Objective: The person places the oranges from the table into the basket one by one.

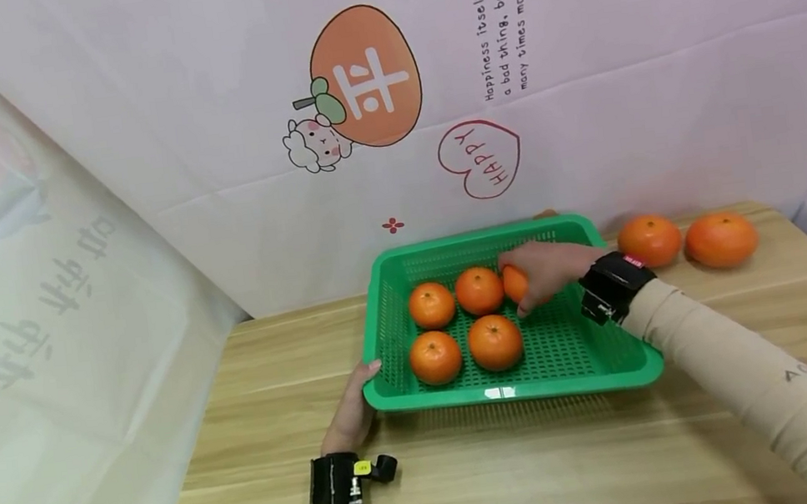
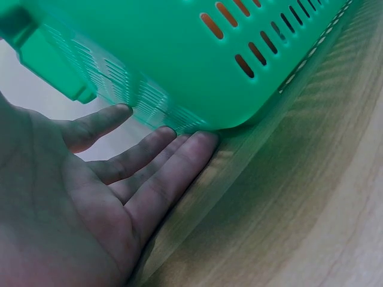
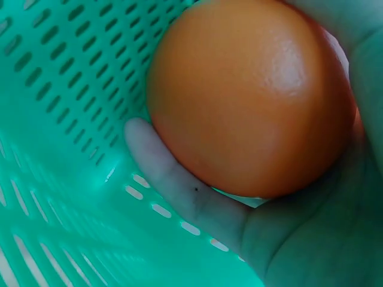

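A green plastic basket (image 1: 504,393) with slotted walls stands on the wooden table. Inside its right half, my right hand (image 1: 547,266) grips an orange (image 3: 251,98), fingers on one side and thumb on the other. Several oranges (image 1: 495,342) sit in the left and middle of the basket. At the basket's front left corner is my left hand (image 1: 350,408), its thumb on the rim. In the left wrist view the other fingers (image 2: 170,173) lie fairly straight, their tips against the outer wall low down near the table.
Two more oranges (image 1: 721,240) lie on the table (image 1: 269,386) right of the basket. Part of another orange (image 1: 545,214) shows behind the back rim. A printed white cloth (image 1: 256,220) hangs along the table's far edge, with another sheet (image 1: 48,371) at the left.
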`<state>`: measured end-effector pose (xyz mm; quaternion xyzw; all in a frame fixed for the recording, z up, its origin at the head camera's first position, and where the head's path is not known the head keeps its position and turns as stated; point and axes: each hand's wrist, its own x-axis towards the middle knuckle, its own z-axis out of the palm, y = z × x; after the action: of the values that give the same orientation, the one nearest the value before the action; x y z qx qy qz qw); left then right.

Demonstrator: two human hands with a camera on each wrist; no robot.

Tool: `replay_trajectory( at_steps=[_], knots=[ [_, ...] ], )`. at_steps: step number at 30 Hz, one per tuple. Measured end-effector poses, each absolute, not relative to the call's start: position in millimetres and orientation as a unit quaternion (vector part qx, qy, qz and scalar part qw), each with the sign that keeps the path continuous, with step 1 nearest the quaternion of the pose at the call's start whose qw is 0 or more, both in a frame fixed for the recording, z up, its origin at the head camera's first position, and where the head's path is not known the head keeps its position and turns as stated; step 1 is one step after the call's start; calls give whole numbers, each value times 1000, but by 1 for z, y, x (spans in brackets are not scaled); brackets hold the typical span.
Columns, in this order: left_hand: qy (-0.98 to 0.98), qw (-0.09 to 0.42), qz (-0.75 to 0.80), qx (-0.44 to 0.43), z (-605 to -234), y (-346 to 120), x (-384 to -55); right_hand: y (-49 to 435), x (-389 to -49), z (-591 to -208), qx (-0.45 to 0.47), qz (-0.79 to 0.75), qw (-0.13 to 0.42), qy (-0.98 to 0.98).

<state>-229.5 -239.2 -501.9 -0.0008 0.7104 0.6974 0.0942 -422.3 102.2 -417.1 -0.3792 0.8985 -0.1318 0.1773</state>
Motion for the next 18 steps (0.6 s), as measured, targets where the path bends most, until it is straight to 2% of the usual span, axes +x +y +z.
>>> replay_trajectory(
  at_steps=[5, 18],
  knots=[
    [711, 95, 697, -6, -501, -240, -229, 101, -419, -415, -379, -113, 193, 898],
    [711, 91, 697, -7, -503, -240, -230, 99, -417, -417, -387, -106, 193, 895]
  ],
)
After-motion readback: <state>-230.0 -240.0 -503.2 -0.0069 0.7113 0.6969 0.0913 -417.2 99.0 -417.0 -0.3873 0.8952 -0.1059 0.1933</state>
